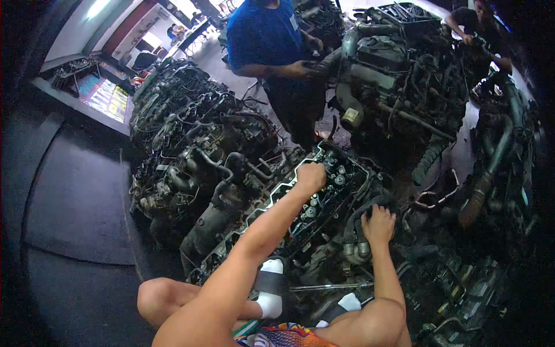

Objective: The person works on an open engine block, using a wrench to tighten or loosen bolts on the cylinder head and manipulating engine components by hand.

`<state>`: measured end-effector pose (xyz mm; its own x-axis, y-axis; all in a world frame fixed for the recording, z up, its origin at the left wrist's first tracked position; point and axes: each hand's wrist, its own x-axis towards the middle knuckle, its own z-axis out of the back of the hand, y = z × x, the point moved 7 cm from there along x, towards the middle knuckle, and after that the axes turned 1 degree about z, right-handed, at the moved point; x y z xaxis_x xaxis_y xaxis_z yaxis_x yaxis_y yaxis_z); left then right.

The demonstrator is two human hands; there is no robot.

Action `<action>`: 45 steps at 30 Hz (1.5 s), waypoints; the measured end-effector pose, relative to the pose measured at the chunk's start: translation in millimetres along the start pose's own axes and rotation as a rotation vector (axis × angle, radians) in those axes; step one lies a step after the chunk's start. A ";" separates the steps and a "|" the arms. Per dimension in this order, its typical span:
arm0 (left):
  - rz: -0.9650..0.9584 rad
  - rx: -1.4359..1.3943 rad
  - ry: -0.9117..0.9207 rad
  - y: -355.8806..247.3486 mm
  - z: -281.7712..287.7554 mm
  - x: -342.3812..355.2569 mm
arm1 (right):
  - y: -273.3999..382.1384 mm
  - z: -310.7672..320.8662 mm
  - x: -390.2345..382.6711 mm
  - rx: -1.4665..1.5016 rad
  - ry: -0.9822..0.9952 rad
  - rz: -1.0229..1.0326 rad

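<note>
My left hand (312, 177) is closed in a fist over the far half of an open engine (310, 213), whose valve-side parts show inside a pale metal rim. Whatever the fist holds is hidden under it. My right hand (380, 225) rests with fingers spread on a dark, thick hose-like part (354, 222) along the engine's right side. Below that hand sit rounded metal pipe ends (356, 252). A long thin metal rod (332, 286) lies across in front of me, near my white-socked foot (270, 302).
Greasy engines (191, 133) crowd the left. A large engine with pipes (381, 69) stands at the far right. A person in a blue shirt (263, 40) stands ahead, and another person (477, 26) works at the far right. A dark wall panel (81, 191) flanks the left.
</note>
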<state>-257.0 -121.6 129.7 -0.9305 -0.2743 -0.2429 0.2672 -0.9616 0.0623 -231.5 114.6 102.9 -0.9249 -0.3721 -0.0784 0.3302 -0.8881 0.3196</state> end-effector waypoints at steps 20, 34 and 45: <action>0.061 0.008 0.074 16.3 -3.4 -11.3 | 0.9 0.0 1.5 -0.032 0.089 -0.008; 0.018 -0.123 0.074 -8.0 60.0 -117.9 | -5.2 -3.3 0.4 -0.040 -0.013 0.033; 0.044 -0.238 0.035 -41.1 -26.8 -100.1 | -0.5 0.6 3.3 -0.060 -0.013 0.040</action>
<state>-168.1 -54.5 125.5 -0.9085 -0.3111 -0.2789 0.3623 -0.9191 -0.1551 -234.8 113.9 103.1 -0.9130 -0.4042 -0.0548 0.3769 -0.8875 0.2652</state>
